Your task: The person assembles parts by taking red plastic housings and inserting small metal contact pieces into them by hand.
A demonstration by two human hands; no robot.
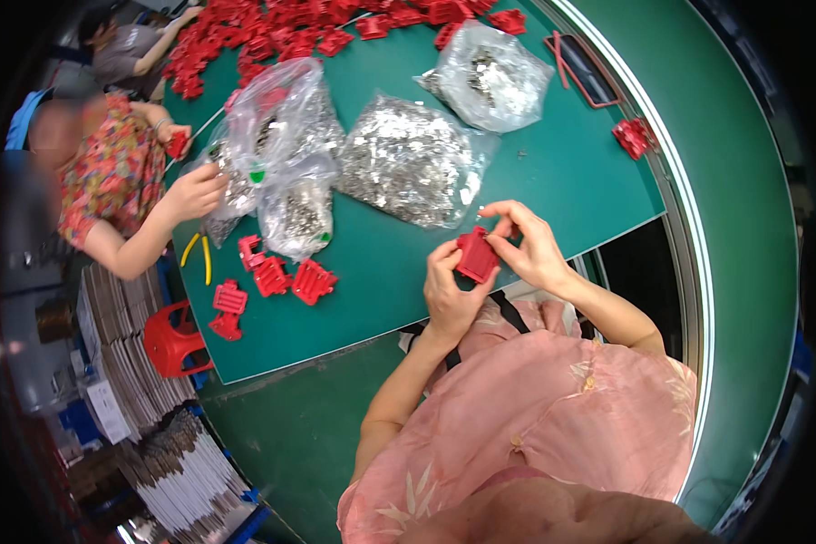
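A red plastic housing (477, 255), boxy and about palm-sized, is held up at the near edge of the green table. My left hand (452, 292) wraps its fingers and thumb around the left and lower sides of it. At its upper right corner, my right hand (528, 247) has thumb and fingertips pressed close together. Whether a small part sits between those fingertips is too fine to make out. Just beyond my hands lies a clear plastic bag (414, 161) full of small shiny metal pieces.
More bags of metal parts (490, 77) (295, 213) lie on the table. Red housings (313, 282) sit front left near yellow-handled pliers (207, 260); a large red heap (272, 36) covers the far end. A phone (589, 71) lies far right. A co-worker's hand (199, 192) reaches in from the left.
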